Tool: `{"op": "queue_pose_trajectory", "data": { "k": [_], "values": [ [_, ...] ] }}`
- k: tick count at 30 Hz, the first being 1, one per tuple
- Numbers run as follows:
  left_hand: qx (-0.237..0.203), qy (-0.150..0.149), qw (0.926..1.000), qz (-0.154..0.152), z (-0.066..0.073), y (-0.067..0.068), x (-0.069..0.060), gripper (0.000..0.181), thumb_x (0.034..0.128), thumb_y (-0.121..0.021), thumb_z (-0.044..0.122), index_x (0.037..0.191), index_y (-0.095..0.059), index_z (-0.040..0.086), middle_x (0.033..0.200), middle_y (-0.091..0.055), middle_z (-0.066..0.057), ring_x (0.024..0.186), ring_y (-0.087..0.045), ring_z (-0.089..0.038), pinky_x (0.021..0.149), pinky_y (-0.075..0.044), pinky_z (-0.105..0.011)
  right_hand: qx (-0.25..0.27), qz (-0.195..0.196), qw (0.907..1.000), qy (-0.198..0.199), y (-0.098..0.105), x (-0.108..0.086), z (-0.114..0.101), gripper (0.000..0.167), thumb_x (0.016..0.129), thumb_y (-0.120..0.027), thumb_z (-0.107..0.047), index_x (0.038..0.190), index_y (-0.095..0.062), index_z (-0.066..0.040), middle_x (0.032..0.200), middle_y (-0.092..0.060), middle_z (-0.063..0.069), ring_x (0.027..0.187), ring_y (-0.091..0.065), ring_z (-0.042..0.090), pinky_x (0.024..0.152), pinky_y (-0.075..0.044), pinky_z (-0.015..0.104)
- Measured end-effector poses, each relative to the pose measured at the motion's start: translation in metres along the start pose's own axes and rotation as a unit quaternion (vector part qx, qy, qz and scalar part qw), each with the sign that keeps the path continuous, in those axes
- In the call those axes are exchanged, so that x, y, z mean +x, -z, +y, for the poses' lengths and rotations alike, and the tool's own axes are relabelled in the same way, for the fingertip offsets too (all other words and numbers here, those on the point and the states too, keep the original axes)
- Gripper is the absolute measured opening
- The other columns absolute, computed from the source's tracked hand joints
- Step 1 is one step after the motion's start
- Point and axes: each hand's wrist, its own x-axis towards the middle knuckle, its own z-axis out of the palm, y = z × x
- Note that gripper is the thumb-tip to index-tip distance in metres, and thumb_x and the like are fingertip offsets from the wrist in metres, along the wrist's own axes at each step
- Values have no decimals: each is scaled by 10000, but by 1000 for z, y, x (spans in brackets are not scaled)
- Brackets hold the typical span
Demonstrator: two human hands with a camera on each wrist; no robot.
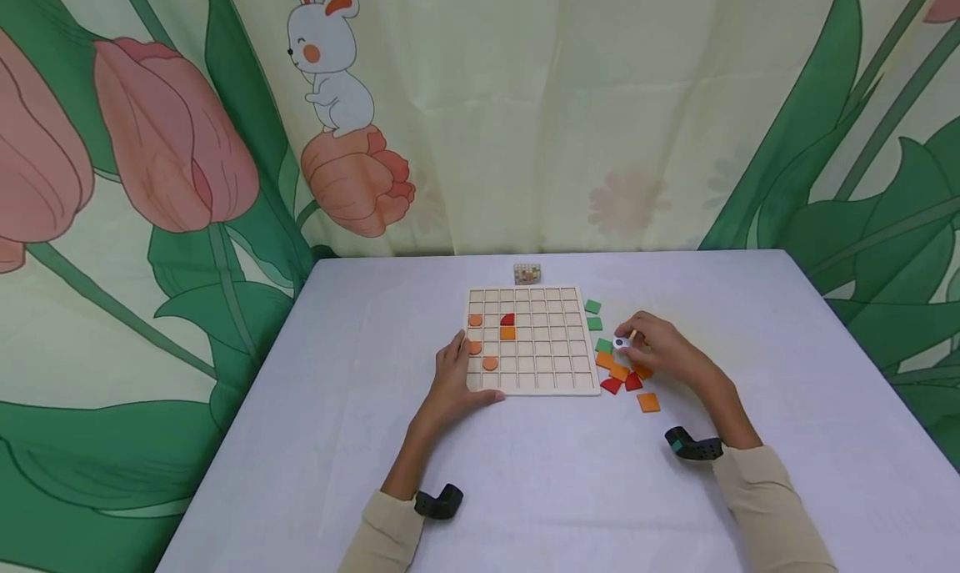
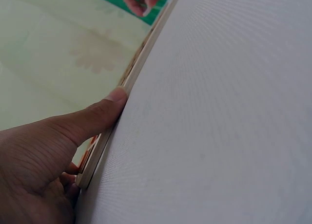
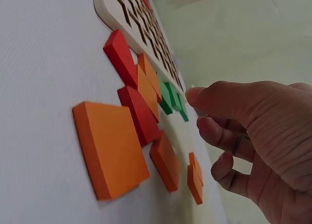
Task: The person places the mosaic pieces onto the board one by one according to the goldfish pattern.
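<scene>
A pale wooden grid board (image 1: 551, 348) lies flat on the table. My left hand (image 1: 452, 385) holds its near left corner, thumb along the near edge and fingers at the left side; the left wrist view shows the thumb (image 2: 100, 117) against the board's edge. On the board sit several orange discs (image 1: 490, 364), a red piece (image 1: 507, 319) and an orange square (image 1: 507, 333). Right of the board, above the loose tiles, my right hand (image 1: 663, 352) pinches a small white piece (image 1: 621, 343) with a dark round mark. In the right wrist view that piece is mostly hidden behind the fingers.
Loose green tiles (image 1: 595, 324), orange tiles (image 1: 648, 403) and red tiles (image 1: 633, 381) lie along the board's right side, some overlapping. A small patterned block (image 1: 527, 273) stands behind the board. A printed curtain (image 1: 525, 123) hangs beyond the white table (image 1: 300, 439).
</scene>
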Motion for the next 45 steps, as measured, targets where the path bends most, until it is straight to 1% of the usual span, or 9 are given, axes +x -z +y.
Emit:
{"op": "queue_pose_trajectory", "data": {
  "k": [4, 7, 13, 20, 23, 28, 33, 39, 45],
  "values": [
    [18, -11, 10000, -13, -2, -1, -1, 1237, 795, -940, 411, 1694, -185, 21, 1794, -114, -150, 1605, -177, -403, 1257, -363, -561, -13, -106, 9998, 179, -8, 7, -8, 277, 964, -736, -94, 1206, -696, 36, 1157, -641, 182, 988, -605, 262, 699, -565, 175],
    [17, -31, 10000, -7, -2, -1, -2, 1239, 794, -940, 416, 1693, -186, 18, 1793, -117, -151, 1605, -179, -404, 1257, -364, -561, -110, -96, 9992, 374, -14, 13, -15, 258, 960, -748, -94, 1191, -710, 16, 1157, -650, 168, 987, -611, 252, 716, -552, 161],
    [51, 15, 10000, 63, -1, -1, -3, 1232, 786, -945, 389, 1685, -200, -2, 1786, -140, -164, 1586, -205, -409, 1240, -385, -570, -153, -245, 9964, 795, -30, 28, -33, 252, 971, -755, -122, 1184, -723, 7, 1115, -674, 132, 945, -608, 207, 761, -547, 202],
    [1, 86, 9999, 55, 0, -1, -2, 1231, 787, -942, 392, 1694, -194, 25, 1791, -132, -146, 1593, -191, -396, 1248, -381, -557, -15, -451, 9952, 867, -50, 45, -55, 243, 983, -738, -156, 1182, -732, -18, 1104, -662, 93, 932, -584, 192, 791, -536, 231],
    [37, 63, 10000, 34, -1, -1, -2, 1233, 787, -943, 398, 1692, -196, 20, 1789, -136, -152, 1587, -198, -398, 1244, -385, -559, -67, -451, 9940, 992, -58, 51, -61, 244, 981, -738, -166, 1182, -735, -27, 1101, -667, 86, 939, -577, 184, 813, -536, 251],
    [67, 70, 10000, 5, -1, -2, 0, 1231, 791, -937, 417, 1692, -198, 22, 1790, -136, -149, 1589, -196, -395, 1245, -384, -560, -50, -425, 9908, 1286, -71, 59, -69, 227, 982, -733, -151, 1167, -732, -19, 1079, -661, 79, 898, -567, 153, 797, -517, 262],
    [97, 86, 9999, 19, -3, -2, 1, 1222, 792, -934, 422, 1691, -209, 24, 1790, -139, -146, 1590, -200, -389, 1245, -385, -560, -14, -373, 9902, 1342, -81, 63, -77, 236, 983, -743, -158, 1174, -724, -21, 1099, -658, 73, 878, -563, 139, 792, -521, 254],
    [166, 78, 9998, 32, -1, -1, 0, 1209, 799, -933, 418, 1683, -220, 3, 1786, -144, -158, 1585, -209, -395, 1238, -398, -554, -237, -282, 9888, 1445, -88, 70, -86, 251, 989, -756, -198, 1176, -722, -35, 1115, -666, 73, 895, -573, 149, 829, -540, 301],
    [135, 33, 9999, 9, -2, -1, 2, 1219, 801, -929, 440, 1687, -210, 12, 1790, -133, -151, 1592, -200, -392, 1244, -390, -547, -371, -136, 9903, 1330, -95, 76, -90, 258, 988, -761, -226, 1183, -732, -59, 1108, -663, 53, 836, -560, 118, 752, -506, 251]
  ]
}}
